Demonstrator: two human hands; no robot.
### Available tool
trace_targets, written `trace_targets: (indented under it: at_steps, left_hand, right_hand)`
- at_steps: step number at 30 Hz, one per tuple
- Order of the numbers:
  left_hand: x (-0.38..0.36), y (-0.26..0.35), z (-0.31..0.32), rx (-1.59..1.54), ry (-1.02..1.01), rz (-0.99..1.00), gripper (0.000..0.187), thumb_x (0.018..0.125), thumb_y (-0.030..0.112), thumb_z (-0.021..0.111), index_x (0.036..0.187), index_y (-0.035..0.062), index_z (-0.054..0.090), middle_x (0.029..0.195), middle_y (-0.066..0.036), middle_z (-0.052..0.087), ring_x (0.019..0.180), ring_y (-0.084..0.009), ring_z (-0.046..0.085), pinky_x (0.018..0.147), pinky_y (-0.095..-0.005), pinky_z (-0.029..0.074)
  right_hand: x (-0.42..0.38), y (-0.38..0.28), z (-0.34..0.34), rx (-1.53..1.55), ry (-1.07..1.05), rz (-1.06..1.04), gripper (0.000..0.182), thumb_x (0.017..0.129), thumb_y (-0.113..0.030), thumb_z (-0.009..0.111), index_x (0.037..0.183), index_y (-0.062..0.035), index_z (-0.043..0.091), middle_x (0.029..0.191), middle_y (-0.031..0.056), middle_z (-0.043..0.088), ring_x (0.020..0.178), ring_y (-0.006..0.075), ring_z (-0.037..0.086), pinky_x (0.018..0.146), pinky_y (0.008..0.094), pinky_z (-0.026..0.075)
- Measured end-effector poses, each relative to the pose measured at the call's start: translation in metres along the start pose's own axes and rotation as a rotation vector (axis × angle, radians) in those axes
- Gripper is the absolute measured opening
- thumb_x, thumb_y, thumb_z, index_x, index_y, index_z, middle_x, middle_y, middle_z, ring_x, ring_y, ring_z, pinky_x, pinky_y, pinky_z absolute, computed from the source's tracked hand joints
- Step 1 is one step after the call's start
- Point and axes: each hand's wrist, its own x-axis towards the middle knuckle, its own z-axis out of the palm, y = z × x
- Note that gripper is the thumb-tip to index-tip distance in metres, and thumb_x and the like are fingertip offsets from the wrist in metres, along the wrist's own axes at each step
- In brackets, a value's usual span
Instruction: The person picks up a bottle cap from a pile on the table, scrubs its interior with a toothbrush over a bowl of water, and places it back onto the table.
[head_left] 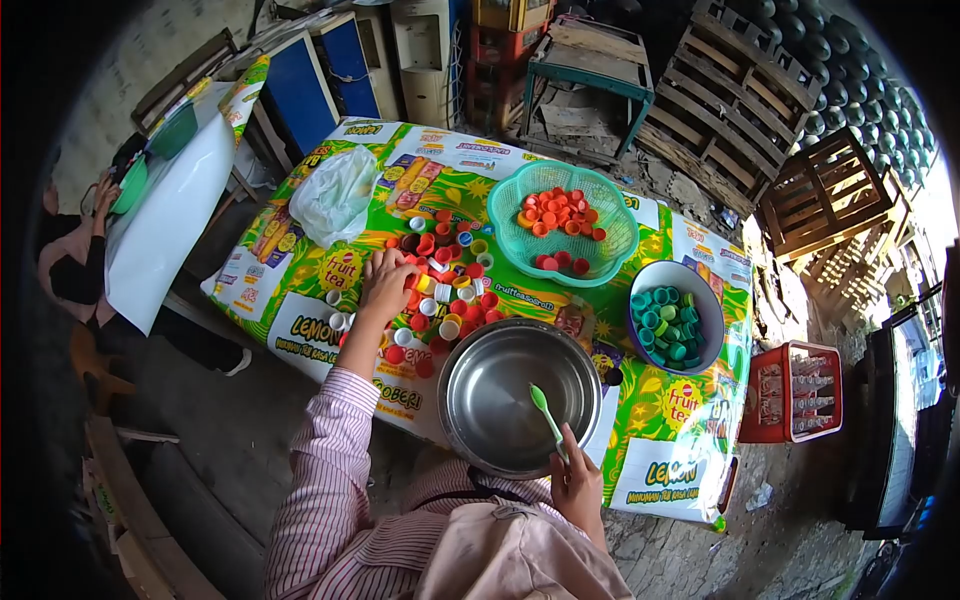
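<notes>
My left hand (383,287) rests at the left side of a loose heap of plastic bottle caps (441,291), mostly red and white with a few yellow and dark ones. Its fingers are spread over the caps, and their tips partly hide what they touch. In my right hand (577,484) is a light green plastic spoon (546,412), pinched by its handle, with its head over the inside of a steel bowl (451,392). That bowl stands at the near table edge and holds no caps.
A turquoise basket (507,240) holds red and orange caps; a white bowl (712,345) holds green ones. A crumpled plastic bag (333,197) lies on the printed tablecloth (680,425). A red crate (791,352) stands at right. Another person (85,255) sits at left with a green bowl.
</notes>
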Motion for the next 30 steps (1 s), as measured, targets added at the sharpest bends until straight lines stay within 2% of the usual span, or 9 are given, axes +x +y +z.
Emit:
trace_targets:
  at_steps: [7,10,12,13,16,22,25,27,30]
  left_hand:
    - [-0.002,-0.014,-0.007,-0.056,0.036,0.060,0.033,0.062,0.009,0.074,0.092,0.0131,0.060,0.106,-0.005,0.046,0.106,-0.0257,0.040,0.091,-0.0382,0.033]
    - [-0.005,-0.008,-0.024,-0.160,0.147,0.104,0.030,0.064,0.009,0.073,0.089,0.0101,0.058,0.104,-0.005,0.051,0.099,-0.0245,0.048,0.085,-0.0359,0.039]
    - [-0.013,0.011,-0.042,-0.610,0.001,-0.060,0.029,0.066,0.007,0.071,0.089,0.0054,0.054,0.095,-0.006,0.058,0.086,-0.0205,0.056,0.076,-0.0320,0.045]
    - [-0.018,0.018,-0.042,-0.662,0.025,0.031,0.032,0.068,0.004,0.070,0.093,0.0032,0.051,0.092,-0.005,0.060,0.080,-0.0154,0.060,0.070,-0.0281,0.047]
    - [-0.040,0.069,-0.054,-0.991,-0.065,0.115,0.034,0.068,-0.002,0.066,0.096,0.0024,0.048,0.091,-0.005,0.058,0.083,-0.0124,0.061,0.074,-0.0252,0.049]
    - [-0.081,0.150,-0.021,-0.876,-0.467,0.350,0.037,0.064,-0.003,0.064,0.098,0.0019,0.048,0.092,-0.009,0.056,0.087,-0.0216,0.059,0.077,-0.0307,0.048]
    - [-0.091,0.164,0.008,-0.904,-0.465,0.397,0.043,0.065,-0.002,0.065,0.104,0.0049,0.049,0.092,-0.007,0.058,0.088,-0.0224,0.057,0.081,-0.0340,0.045]
    - [-0.093,0.170,0.017,-0.646,-0.338,0.461,0.055,0.067,0.001,0.066,0.118,0.0106,0.048,0.093,-0.002,0.060,0.089,-0.0215,0.055,0.087,-0.0384,0.040]
    - [-0.092,0.170,0.026,-0.553,-0.334,0.455,0.066,0.069,0.003,0.066,0.129,0.0163,0.042,0.091,0.003,0.062,0.090,-0.0200,0.054,0.087,-0.0408,0.036]
  right_hand:
    - [0.001,-0.002,-0.002,0.014,0.003,0.023,0.050,0.082,-0.004,0.057,0.130,-0.0107,0.045,0.080,0.0134,0.063,0.061,0.0240,0.063,0.054,0.0337,0.049]
    - [0.002,-0.003,-0.003,0.013,0.021,0.037,0.049,0.082,-0.003,0.057,0.130,-0.0100,0.046,0.080,0.0146,0.063,0.062,0.0242,0.064,0.054,0.0337,0.049]
    - [0.003,0.002,-0.001,0.041,0.075,-0.001,0.049,0.082,-0.003,0.057,0.129,-0.0092,0.046,0.080,0.0153,0.062,0.061,0.0223,0.063,0.054,0.0319,0.048]
    - [0.005,0.002,-0.002,0.083,0.084,0.026,0.049,0.083,-0.003,0.057,0.130,-0.0089,0.045,0.078,0.0153,0.062,0.058,0.0209,0.062,0.053,0.0309,0.047]
    - [0.007,0.004,-0.005,0.075,0.130,0.048,0.049,0.083,-0.002,0.056,0.130,-0.0077,0.045,0.073,0.0146,0.060,0.050,0.0170,0.054,0.048,0.0287,0.042]
    - [0.006,0.009,-0.005,0.097,0.167,0.033,0.049,0.082,-0.001,0.056,0.130,-0.0080,0.045,0.072,0.0142,0.060,0.047,0.0170,0.053,0.046,0.0285,0.040]
    - [0.005,0.007,-0.007,0.097,0.145,0.059,0.049,0.082,-0.001,0.057,0.129,-0.0087,0.046,0.069,0.0130,0.058,0.046,0.0170,0.052,0.046,0.0290,0.040]
    - [0.005,0.008,-0.007,0.084,0.145,0.056,0.050,0.082,-0.001,0.057,0.130,-0.0090,0.045,0.068,0.0129,0.058,0.046,0.0169,0.052,0.046,0.0289,0.040]
    - [0.004,0.007,-0.008,0.076,0.140,0.046,0.053,0.081,-0.001,0.058,0.131,-0.0097,0.044,0.069,0.0136,0.058,0.047,0.0172,0.053,0.046,0.0288,0.040]
